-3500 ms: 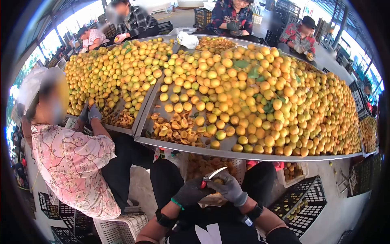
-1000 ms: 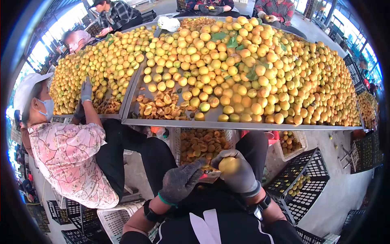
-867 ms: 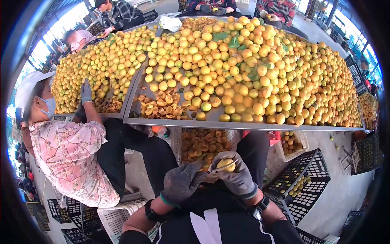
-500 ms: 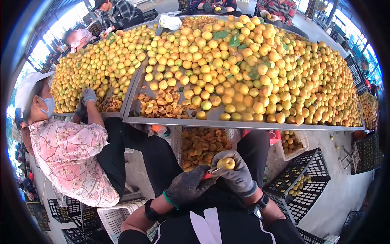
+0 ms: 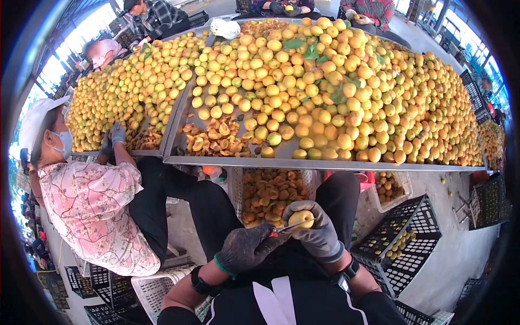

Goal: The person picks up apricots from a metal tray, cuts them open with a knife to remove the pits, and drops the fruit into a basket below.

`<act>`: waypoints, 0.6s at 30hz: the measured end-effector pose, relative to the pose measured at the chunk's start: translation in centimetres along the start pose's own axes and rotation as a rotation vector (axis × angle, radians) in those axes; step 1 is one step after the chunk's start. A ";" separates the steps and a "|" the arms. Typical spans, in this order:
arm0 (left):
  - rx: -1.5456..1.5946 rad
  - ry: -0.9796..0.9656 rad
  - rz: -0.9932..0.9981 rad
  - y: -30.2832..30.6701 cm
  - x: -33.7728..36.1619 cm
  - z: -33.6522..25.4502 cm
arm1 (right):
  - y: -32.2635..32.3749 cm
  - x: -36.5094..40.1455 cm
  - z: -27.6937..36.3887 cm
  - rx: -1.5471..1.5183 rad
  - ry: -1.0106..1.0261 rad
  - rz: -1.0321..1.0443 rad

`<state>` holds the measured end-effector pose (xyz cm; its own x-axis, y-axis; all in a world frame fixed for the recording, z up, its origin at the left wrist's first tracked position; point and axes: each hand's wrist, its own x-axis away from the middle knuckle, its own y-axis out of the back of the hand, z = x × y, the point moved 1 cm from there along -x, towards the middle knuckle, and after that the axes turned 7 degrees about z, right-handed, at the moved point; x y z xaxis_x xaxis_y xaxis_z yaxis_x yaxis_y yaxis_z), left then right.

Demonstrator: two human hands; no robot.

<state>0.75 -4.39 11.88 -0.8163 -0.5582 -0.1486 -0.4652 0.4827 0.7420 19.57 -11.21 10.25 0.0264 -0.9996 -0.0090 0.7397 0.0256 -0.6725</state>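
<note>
My left hand (image 5: 246, 249), in a dark glove with a green cuff, is closed round the red handle of a small knife (image 5: 292, 226). The thin blade points right and lies against a yellow fruit (image 5: 301, 218). My right hand (image 5: 319, 233), in a grey glove, holds that fruit between thumb and fingers. Both hands are close together over my lap. Just beyond them, a white crate (image 5: 236, 189) holds many halved fruits (image 5: 271, 195). Fruit halves (image 5: 216, 138) also lie on the metal table (image 5: 179, 130), beside a large heap of whole fruit (image 5: 346, 97).
A co-worker in a pink patterned shirt (image 5: 97, 211) sits at the left, gloved hands at the table. Other people sit along the far side. Black crates (image 5: 417, 238) stand on the floor at the right; a white crate (image 5: 157, 290) is at the lower left.
The knife blade has moved from across the fruit's upper part to its lower side, and the fruit shows more between my fingers. My left hand has shifted slightly left.
</note>
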 end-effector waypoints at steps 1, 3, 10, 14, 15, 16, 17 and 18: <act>-0.061 0.010 0.035 -0.1 0.2 0.0 | 0.1 0.1 0.0 0.000 0.001 -0.004; -0.048 0.008 0.031 -0.1 0.4 0.0 | 0.3 0.1 0.0 -0.014 0.025 0.031; 0.010 0.051 -0.090 -0.1 0.5 -0.3 | -0.5 0.0 -0.3 -0.152 0.040 0.042; -0.045 0.003 -0.073 0.0 0.3 -0.5 | -0.5 0.0 -0.6 -0.149 0.075 0.071; -0.086 -0.011 -0.086 -0.2 0.3 -0.3 | -0.6 0.0 -0.5 -0.148 0.083 0.082; -0.129 -0.025 -0.099 -0.3 0.3 -0.3 | -0.6 0.0 -0.6 -0.147 0.083 0.083; -0.129 -0.023 -0.102 -0.3 0.2 -0.4 | -0.6 0.1 -0.7 -0.162 0.080 0.069; -0.171 -0.026 -0.115 -0.2 0.1 -0.7 | -0.7 0.2 -0.8 -0.178 0.075 0.053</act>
<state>0.97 -5.05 12.13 -0.7705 -0.5846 -0.2542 -0.4930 0.2936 0.8190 18.54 -11.48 10.13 0.0071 -0.9951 -0.0989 0.6080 0.0829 -0.7896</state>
